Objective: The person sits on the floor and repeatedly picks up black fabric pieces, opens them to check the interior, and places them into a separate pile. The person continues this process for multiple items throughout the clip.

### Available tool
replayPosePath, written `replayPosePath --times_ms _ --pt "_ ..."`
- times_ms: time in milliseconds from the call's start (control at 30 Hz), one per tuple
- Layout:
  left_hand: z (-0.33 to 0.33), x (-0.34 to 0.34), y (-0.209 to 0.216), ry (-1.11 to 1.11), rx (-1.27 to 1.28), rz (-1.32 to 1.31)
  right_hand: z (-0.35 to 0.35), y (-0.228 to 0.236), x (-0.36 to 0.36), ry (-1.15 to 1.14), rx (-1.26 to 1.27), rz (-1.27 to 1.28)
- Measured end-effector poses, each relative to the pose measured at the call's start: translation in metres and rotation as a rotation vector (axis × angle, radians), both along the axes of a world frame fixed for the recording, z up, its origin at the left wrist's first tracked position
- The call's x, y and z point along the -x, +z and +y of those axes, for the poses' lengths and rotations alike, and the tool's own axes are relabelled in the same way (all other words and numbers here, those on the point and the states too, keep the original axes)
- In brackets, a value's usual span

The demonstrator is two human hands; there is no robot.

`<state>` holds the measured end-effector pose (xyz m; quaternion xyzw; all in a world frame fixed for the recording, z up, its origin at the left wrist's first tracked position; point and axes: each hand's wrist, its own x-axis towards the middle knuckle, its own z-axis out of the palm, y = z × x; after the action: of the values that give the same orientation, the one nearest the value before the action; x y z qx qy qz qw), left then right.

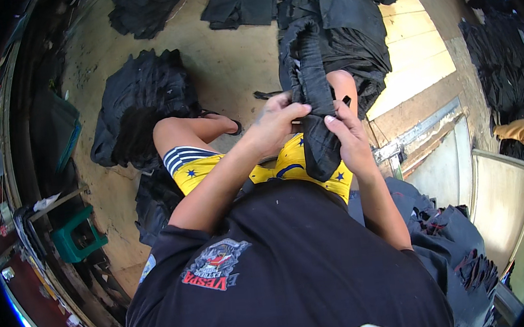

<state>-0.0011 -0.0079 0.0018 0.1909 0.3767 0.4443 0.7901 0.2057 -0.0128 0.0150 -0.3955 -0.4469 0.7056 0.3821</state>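
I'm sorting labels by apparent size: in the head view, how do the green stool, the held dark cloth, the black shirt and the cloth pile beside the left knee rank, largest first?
1. Black shirt, by far
2. Cloth pile
3. Held dark cloth, long but narrow
4. Green stool

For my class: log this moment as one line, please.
left hand: holding dark cloth | right hand: holding same dark cloth | around: cloth pile, green stool

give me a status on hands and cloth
Left hand, right hand: both grips on dark cloth. Cloth held over yellow shorts. No visible obstruction.
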Motion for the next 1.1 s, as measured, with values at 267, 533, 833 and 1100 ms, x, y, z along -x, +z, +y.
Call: replayPosePath --times_ms 267,533,833,1100 --pt "-0.008 0.003 0.011 0.029 -0.445 0.398 -0.001 -0.002 -0.04 -0.283 -0.1 0.024" --pt "-0.008 0.019 0.043 0.102 -0.552 0.5 -0.001 -0.008 -0.025 -0.306 -0.202 -0.024" --pt "0.015 0.087 0.048 0.555 -0.063 0.471 -0.003 0.026 0.007 0.233 -0.327 -0.14" --pt "0.019 0.329 0.205 0.399 -0.684 1.372 0.005 -0.061 0.003 0.169 -0.56 -0.732"
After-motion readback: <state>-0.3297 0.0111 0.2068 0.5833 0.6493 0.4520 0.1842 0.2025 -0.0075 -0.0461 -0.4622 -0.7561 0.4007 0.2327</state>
